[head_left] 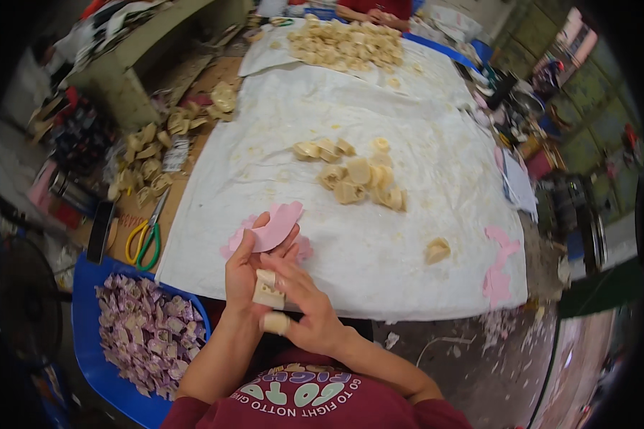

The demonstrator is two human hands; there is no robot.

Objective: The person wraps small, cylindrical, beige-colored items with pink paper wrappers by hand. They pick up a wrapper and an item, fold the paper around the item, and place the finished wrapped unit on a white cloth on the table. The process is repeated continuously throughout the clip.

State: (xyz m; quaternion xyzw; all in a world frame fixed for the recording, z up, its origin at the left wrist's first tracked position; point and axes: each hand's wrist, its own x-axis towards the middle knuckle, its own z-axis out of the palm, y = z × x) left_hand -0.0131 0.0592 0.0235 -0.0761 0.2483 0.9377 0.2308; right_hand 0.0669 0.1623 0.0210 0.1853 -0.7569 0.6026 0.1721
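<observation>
Dotted cream piece (268,296) lay against the left hand (242,266).
The right hand (313,313) bracketed it (whether pinching, unclear); left fingers pinched a pink scrap (282,227) slanting up-right.

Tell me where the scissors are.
In the head view, the scissors lie at the left, beside the white cloth and just beyond the blue tub.

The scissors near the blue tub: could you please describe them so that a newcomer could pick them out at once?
Find the broad white cloth. Just past its left edge, by the blue tub of purple scraps, lie the scissors. One handle loop is yellow and the other green, unlike the plain black slab nearby.
</observation>
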